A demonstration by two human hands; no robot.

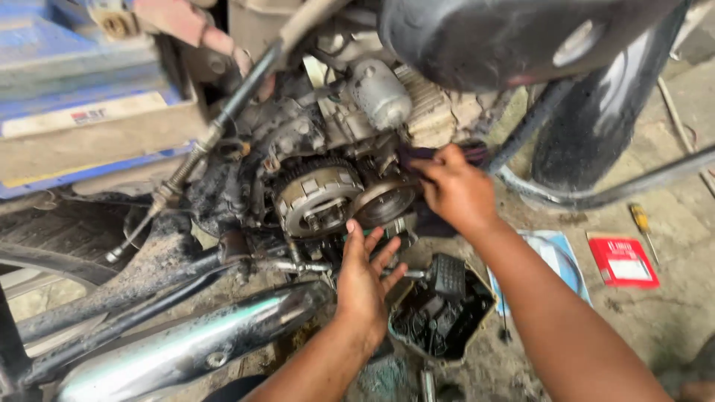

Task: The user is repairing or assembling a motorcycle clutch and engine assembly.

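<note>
Open engine side, cover off. Clutch drum [316,199] and the smaller gear wheel [383,202] beside it sit exposed, both oily. My right hand [454,190] pinches a dark rag [417,155] against the casing just above the wheel, fingers closed on it. My left hand [363,279] is open, palm flat under the clutch, holding nothing (steadying, I'd judge). Exhaust pipe [186,350] below; black oily tray [439,316] on the ground near my wrist.

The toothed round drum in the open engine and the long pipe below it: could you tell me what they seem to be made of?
Toothed drum: looks like bare cast metal, dull grey, oily and grimy. Long pipe: apparently chromed metal, mirror-bright with reflections under dirt. The left hand reaches beneath the drum.
</note>
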